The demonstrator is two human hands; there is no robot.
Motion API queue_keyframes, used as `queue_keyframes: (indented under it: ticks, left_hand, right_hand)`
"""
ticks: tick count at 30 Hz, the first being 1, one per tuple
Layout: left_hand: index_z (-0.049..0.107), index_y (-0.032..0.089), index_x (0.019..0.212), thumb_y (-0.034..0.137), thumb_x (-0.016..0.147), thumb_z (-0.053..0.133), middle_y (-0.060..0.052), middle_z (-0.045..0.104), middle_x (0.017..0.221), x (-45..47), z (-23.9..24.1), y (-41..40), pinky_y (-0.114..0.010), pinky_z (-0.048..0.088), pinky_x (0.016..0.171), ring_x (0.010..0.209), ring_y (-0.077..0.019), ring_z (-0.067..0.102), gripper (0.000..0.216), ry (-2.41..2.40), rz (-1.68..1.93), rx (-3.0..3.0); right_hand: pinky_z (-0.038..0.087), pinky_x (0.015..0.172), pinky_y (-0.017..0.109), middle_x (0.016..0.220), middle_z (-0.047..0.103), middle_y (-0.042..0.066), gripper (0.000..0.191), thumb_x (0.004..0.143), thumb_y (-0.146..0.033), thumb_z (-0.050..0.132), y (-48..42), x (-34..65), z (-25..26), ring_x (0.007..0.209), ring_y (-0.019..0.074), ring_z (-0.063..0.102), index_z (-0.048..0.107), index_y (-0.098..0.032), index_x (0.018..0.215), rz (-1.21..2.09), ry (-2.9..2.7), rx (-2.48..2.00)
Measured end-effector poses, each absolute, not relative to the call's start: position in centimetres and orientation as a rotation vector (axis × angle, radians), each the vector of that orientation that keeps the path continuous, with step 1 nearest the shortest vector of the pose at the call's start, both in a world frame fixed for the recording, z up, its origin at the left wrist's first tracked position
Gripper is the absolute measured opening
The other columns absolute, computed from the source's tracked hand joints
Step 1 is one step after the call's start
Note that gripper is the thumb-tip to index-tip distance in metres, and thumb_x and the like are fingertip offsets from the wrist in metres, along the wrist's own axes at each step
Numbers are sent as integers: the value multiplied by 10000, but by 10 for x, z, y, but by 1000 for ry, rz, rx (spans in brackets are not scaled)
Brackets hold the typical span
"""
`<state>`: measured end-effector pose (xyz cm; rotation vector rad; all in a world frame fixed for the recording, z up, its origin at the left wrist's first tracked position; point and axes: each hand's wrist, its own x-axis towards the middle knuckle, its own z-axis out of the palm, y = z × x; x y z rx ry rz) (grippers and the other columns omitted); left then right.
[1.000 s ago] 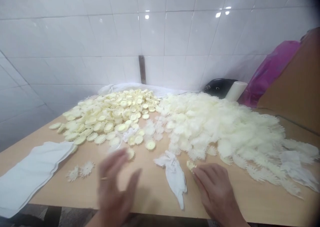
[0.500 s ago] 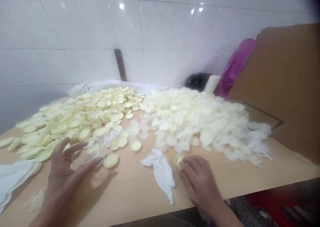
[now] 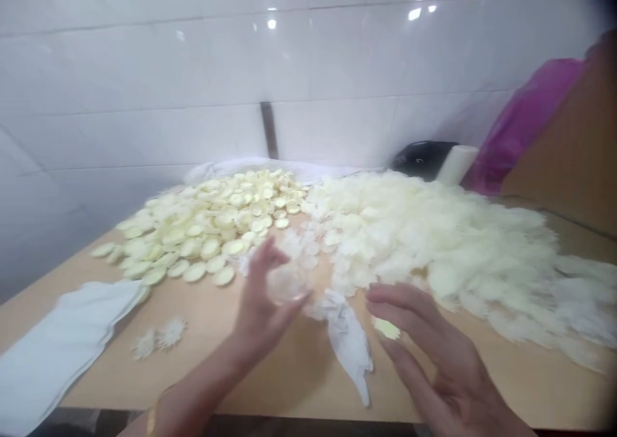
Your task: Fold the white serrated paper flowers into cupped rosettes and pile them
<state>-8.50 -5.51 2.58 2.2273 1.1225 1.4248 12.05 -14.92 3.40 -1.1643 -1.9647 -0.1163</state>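
My left hand (image 3: 270, 302), blurred, curls its thumb and fingers around a clear round plastic piece (image 3: 286, 284) above the middle of the table. My right hand (image 3: 424, 347) has its thumb and fingers spread apart. Between them shows a pale yellow disc with a jagged edge (image 3: 386, 328); whether the thumb touches it I cannot tell. A crumpled white cloth or glove (image 3: 348, 344) lies on the table between both hands.
Pale yellow jagged-edged discs (image 3: 193, 231) are heaped at left, whiter frilly pieces (image 3: 409, 231) at right. White sheets (image 3: 72, 347) lie front left, near two loose frilly pieces (image 3: 171, 333). A cardboard box (image 3: 569, 154) and purple bag (image 3: 530, 122) stand at right, before a tiled wall.
My view has turned left. My left hand has moved right with the clear piece, towards the right hand. My right hand's fingers have spread from their pinch on the jagged disc.
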Motion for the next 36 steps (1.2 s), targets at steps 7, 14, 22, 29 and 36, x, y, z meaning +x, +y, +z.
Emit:
queue_keyframes:
  ticks: [7, 14, 22, 29, 36]
  left_hand:
    - [141, 218, 1309, 198, 719, 575, -124, 446, 1100, -39, 11, -55, -354, 422, 821, 988, -218, 484, 732, 779, 1199, 2392]
    - [100, 183, 1330, 27, 658, 467, -142, 450, 1058, -19, 3, -48, -339, 467, 698, 985, -236, 462, 782, 371, 1238, 2645]
    - [100, 181, 1328, 61, 659, 495, -123, 454, 997, -9, -8, -45, -311, 472, 626, 854, -203, 491, 786, 399, 1141, 2644]
    - [115, 188, 1313, 183, 723, 543, -135, 451, 1043, -9, -3, -44, -347, 470, 714, 937, -221, 482, 729, 524, 1160, 2626]
    - [116, 206, 1310, 205, 726, 553, -116, 455, 1039, -15, -2, -39, -368, 465, 760, 932, -210, 491, 729, 570, 1127, 2544]
  right_hand:
    - [283, 985, 437, 1107, 563, 89, 397, 774, -225, 495, -140, 119, 58, 1055, 230, 500, 437, -219, 1167, -88, -2226, -1117]
    - [149, 1016, 484, 979, 606, 67, 235, 748, -199, 478, -121, 113, 55, 1013, 220, 491, 562, -181, 967, 259, -2434, -1379]
    - [274, 954, 440, 957, 602, 57, 192, 747, -220, 532, -120, 125, 52, 950, 209, 511, 589, -186, 928, 480, -2364, -1416]
    - [430, 718, 276, 856, 605, 39, 218, 879, -250, 373, -133, 152, 59, 793, 143, 550, 579, -190, 920, 685, -1976, -1312]
    - [412, 607, 252, 689, 553, 14, 314, 901, -295, 314, -132, 152, 24, 648, 123, 509, 559, -172, 748, 711, -1988, -1485]
